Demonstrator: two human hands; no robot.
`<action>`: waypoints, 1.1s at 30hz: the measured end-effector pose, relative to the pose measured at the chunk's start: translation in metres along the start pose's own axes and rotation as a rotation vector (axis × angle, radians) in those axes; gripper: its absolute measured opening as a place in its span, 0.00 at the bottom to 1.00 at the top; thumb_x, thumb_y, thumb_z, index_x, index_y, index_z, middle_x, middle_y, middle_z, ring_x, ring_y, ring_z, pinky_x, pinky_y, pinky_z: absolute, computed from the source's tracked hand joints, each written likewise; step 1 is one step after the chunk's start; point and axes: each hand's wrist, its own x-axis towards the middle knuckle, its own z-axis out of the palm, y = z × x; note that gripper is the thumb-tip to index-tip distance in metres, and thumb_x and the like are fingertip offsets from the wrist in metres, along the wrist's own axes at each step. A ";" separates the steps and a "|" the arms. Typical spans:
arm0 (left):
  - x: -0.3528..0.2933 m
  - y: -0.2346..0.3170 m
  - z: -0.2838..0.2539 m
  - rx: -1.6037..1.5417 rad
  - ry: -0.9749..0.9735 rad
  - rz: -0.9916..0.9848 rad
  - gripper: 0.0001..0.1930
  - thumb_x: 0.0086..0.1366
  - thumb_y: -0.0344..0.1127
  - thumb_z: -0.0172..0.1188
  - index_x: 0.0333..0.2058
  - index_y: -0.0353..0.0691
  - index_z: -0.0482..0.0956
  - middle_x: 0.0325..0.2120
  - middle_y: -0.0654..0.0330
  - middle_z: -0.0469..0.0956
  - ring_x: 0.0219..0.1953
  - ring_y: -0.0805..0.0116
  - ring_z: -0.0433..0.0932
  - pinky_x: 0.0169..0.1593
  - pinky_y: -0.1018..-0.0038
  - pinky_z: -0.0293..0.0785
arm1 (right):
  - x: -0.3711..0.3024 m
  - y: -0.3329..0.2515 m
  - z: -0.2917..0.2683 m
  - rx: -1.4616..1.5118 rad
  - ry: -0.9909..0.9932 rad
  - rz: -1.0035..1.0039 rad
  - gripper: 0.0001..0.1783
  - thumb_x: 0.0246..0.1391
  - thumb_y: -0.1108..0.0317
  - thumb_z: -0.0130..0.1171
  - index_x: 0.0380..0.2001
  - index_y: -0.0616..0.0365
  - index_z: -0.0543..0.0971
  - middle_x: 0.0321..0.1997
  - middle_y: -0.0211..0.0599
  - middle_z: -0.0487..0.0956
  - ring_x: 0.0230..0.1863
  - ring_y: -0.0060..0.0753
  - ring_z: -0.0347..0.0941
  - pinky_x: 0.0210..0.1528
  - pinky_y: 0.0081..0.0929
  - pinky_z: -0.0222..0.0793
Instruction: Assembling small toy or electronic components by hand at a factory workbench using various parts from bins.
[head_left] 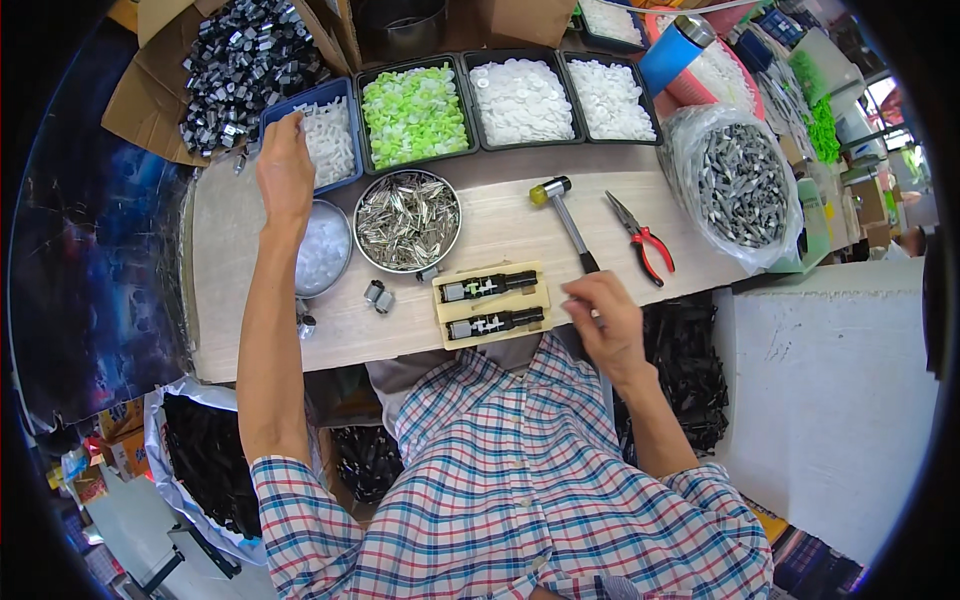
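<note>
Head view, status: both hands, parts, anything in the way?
Left hand reaching into blue tray of white parts. Right hand beside yellow jig, hold unclear. Hammer close by.

My left hand (285, 170) covers part of the blue tray (318, 100), fingertips hidden among its white pieces. My right hand (605, 325) curls, hiding whatever it pinches. Hammer (562, 218) handle end slips behind it. Top trays and cardboard box (150, 90) cut off by the rim.

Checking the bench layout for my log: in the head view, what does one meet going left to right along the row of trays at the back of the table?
Left hand over the blue tray of white parts → tray of green parts → tray of white discs → tray of white pieces.
</note>
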 end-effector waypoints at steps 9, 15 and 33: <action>-0.061 0.011 -0.055 -0.551 0.078 -0.460 0.10 0.67 0.25 0.62 0.46 0.34 0.82 0.34 0.61 0.82 0.36 0.76 0.79 0.43 0.75 0.76 | 0.002 -0.016 0.038 0.087 -0.300 -0.101 0.21 0.57 0.83 0.61 0.54 0.59 0.80 0.45 0.42 0.77 0.43 0.40 0.78 0.44 0.28 0.75; -0.108 0.032 -0.087 -0.311 0.020 -0.453 0.08 0.63 0.24 0.65 0.42 0.35 0.84 0.33 0.56 0.84 0.35 0.70 0.83 0.42 0.72 0.77 | 0.004 -0.025 0.035 0.119 -0.357 -0.047 0.12 0.52 0.82 0.67 0.39 0.63 0.79 0.36 0.41 0.80 0.35 0.36 0.79 0.35 0.27 0.75; -0.133 0.039 -0.083 0.098 0.073 -0.018 0.12 0.56 0.22 0.67 0.39 0.37 0.83 0.31 0.56 0.84 0.46 0.54 0.82 0.49 0.61 0.76 | 0.000 -0.029 0.045 0.156 -0.395 -0.131 0.13 0.52 0.83 0.64 0.41 0.63 0.80 0.41 0.42 0.80 0.39 0.45 0.80 0.39 0.32 0.76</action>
